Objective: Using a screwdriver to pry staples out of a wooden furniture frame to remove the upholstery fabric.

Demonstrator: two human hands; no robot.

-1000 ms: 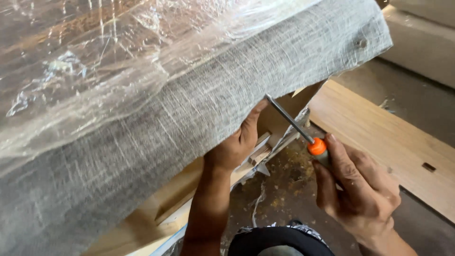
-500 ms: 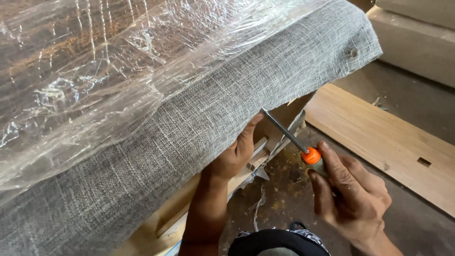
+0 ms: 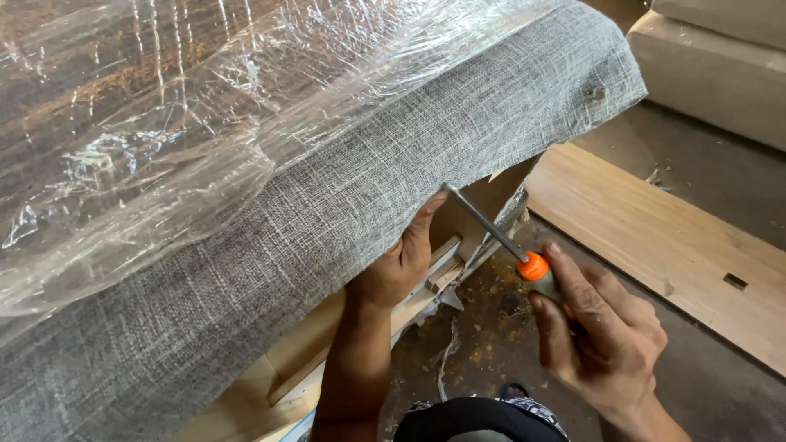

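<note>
Far to my left, clear plastic wrap [image 3: 164, 123] lies crinkled over the top of the upholstered piece, and below it the grey woven fabric [image 3: 327, 221] runs down the side to a loose lower edge. My left hand [image 3: 401, 262] reaches up under that edge, its grip pinched shut on the fabric, thumb pressed on the outside and the fingers tucked out of sight behind the cloth. Just behind it shows the bare wooden frame [image 3: 458, 221] (pale boards, with more of them angling down toward the floor). The screwdriver [image 3: 499, 237] slants up from my right hand [image 3: 602, 331], its metal tip meeting the fabric edge beside my left thumb. My right grip is clamped around the handle, below the orange collar. Farther right, a light wooden panel [image 3: 655, 237] lies flat on the dusty floor [image 3: 720, 172].
</note>
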